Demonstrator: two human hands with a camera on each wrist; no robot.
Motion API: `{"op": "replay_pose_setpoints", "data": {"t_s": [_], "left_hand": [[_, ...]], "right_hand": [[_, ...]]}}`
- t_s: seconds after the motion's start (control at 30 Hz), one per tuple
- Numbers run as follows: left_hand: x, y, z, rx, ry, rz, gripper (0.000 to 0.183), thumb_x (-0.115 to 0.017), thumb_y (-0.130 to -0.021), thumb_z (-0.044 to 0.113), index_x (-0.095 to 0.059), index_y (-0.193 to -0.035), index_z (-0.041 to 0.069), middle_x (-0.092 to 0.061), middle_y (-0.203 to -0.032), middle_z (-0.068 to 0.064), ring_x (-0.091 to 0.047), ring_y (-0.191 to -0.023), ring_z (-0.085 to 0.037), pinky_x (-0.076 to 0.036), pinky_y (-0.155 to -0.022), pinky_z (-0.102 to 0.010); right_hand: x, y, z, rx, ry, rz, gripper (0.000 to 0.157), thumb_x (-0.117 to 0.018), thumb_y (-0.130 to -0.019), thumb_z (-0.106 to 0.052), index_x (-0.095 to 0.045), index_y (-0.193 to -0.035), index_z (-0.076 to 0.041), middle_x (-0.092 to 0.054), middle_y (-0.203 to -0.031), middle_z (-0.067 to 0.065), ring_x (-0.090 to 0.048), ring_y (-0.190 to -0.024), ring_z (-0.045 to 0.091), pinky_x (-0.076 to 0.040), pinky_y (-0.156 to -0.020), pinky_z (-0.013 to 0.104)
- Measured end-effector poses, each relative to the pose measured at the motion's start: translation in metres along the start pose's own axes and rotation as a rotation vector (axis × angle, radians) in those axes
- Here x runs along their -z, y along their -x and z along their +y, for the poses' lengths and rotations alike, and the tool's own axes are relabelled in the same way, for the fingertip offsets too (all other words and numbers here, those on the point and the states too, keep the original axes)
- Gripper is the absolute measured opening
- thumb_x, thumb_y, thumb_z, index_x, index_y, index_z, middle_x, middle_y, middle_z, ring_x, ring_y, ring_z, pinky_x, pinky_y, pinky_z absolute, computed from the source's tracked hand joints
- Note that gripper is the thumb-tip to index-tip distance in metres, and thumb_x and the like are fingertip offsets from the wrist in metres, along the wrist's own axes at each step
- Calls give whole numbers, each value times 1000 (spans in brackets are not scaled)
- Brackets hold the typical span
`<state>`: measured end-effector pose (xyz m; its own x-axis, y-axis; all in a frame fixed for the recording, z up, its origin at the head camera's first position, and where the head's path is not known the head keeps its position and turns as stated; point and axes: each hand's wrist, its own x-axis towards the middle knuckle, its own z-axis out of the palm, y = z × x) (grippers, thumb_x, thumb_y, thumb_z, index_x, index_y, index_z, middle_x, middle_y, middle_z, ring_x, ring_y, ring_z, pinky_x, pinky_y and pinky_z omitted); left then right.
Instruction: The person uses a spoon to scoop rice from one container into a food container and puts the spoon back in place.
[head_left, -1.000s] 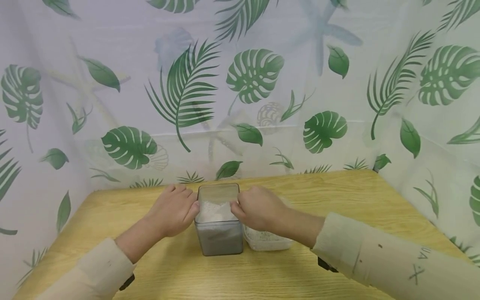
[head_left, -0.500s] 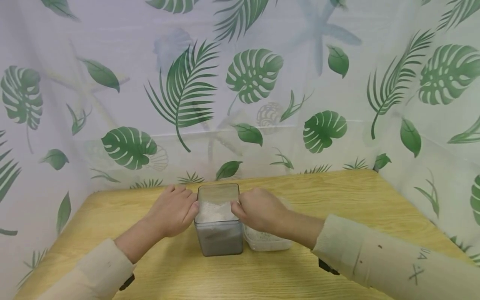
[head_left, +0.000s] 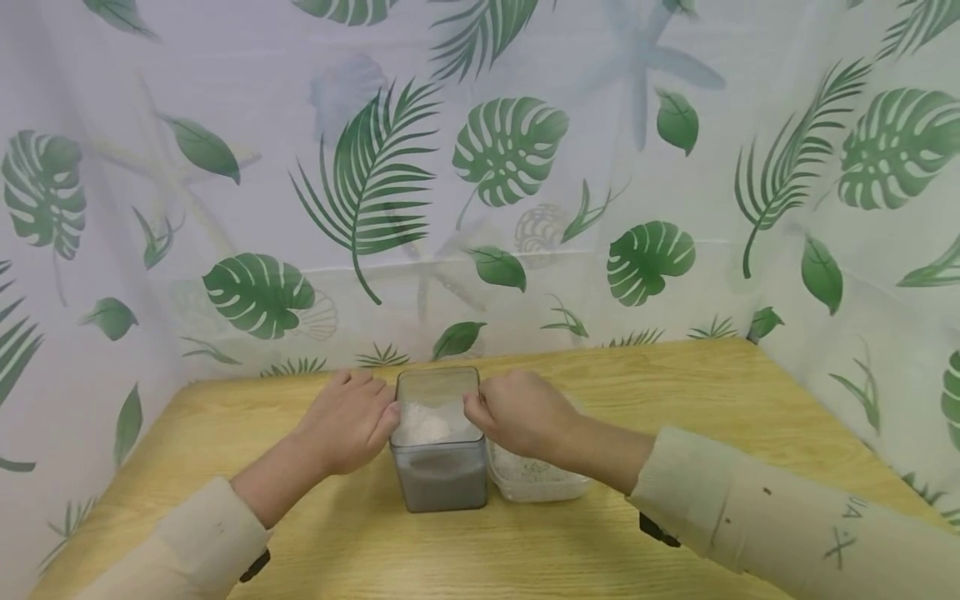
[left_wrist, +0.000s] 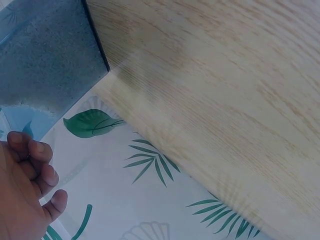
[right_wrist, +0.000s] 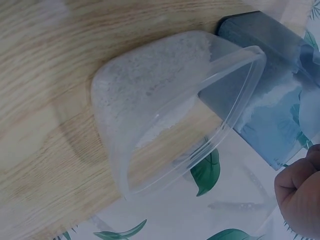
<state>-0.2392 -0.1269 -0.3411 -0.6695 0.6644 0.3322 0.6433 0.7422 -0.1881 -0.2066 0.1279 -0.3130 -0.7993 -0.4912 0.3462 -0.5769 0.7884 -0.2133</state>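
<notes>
While left grip [head_left: 347,422] pinches one side of the grey container [head_left: 444,479] | right grip [head_left: 525,417] pinches the other

The head view looks forward and down from above, far enough back to take in the tabletop [head_left: 232,417] and, across the upper half, the leafy cloth [head_left: 525,283]. The left wrist view is close and tilted, the grey container [left_wrist: 55,55] cropped at upper left. The right wrist view, also near and tilted, centres the clear tub [right_wrist: 145,90], which only the head view shares; all three include the container.
</notes>
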Motion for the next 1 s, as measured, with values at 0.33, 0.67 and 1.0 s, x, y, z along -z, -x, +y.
{"op": "replay_pose_setpoints", "data": {"t_s": [0.33,0.67,1.0], "left_hand": [[1,-2,1,6,-2,-5,32,-34,-100,27,-59,-86,11,-64,-91,-6,-58,-95,-29,-40,-84,-45],[-2,5,6,7,-2,0,31,-36,-100,26,-59,-85,11,-63,-87,-5,-58,-93,-29,-40,-82,-45],[1,0,3,17,-7,-19,35,-35,-100,25,-65,-94,8,-66,-94,-7,-59,-99,-29,-41,-85,-46]], "right_hand": [[8,1,-1,-16,-8,8,47,-46,-97,-22,-32,-52,-21,-25,-48,-11,-24,-47,5,-29,-48,23],[16,8,-1,-52,-62,33,46,-47,-96,-20,-32,-53,-20,-26,-49,-11,-24,-48,5,-31,-53,23],[24,16,20,-131,-133,69,46,-45,-99,-20,-32,-55,-19,-27,-49,-9,-23,-47,7,-27,-50,24]]}}
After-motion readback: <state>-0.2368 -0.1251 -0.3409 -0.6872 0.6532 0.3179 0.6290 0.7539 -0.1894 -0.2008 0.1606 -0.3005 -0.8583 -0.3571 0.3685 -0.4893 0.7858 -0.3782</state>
